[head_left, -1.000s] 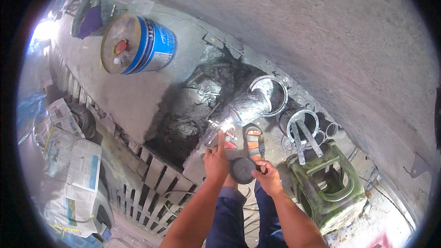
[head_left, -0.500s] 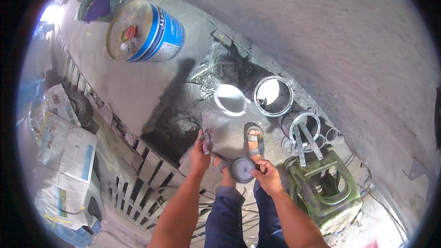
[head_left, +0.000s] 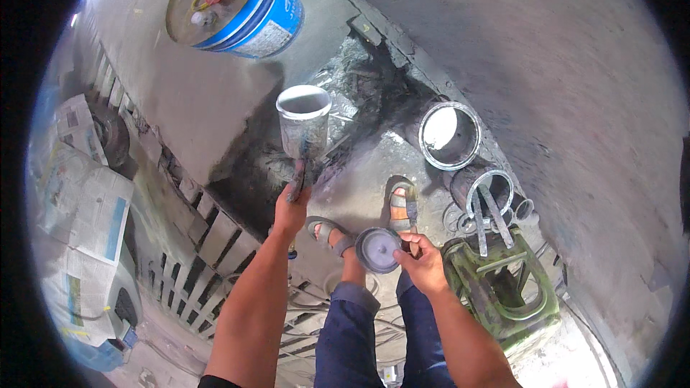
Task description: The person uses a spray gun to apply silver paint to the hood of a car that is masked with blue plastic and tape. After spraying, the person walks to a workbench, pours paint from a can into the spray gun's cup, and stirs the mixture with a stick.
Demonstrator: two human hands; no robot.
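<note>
My left hand [head_left: 291,210] is closed around the dark handle of what looks like a spray gun [head_left: 297,176]. An open-topped translucent cup [head_left: 302,128] with a white rim, its side smeared grey, stands upright just beyond that hand. In my right hand [head_left: 422,264], a round lid [head_left: 379,250] with a dark rim and greyish inner face is pinched between thumb and fingers. A narrow brownish piece shows by those fingers; I cannot make out what it is. The lid is apart from the cup, over my feet.
A blue-and-white drum [head_left: 269,18] stands at the far left. On the right are a round can [head_left: 467,136], another can [head_left: 496,179] with two flat sticks across it, and a green stool [head_left: 503,284]. Newspaper-covered items [head_left: 90,205] lie left of a slatted grating [head_left: 205,280].
My left hand has moved farther away and left, and the cup with it, now sharper and more upright. My right hand keeps its hold on the lid. The whole view has shifted.
</note>
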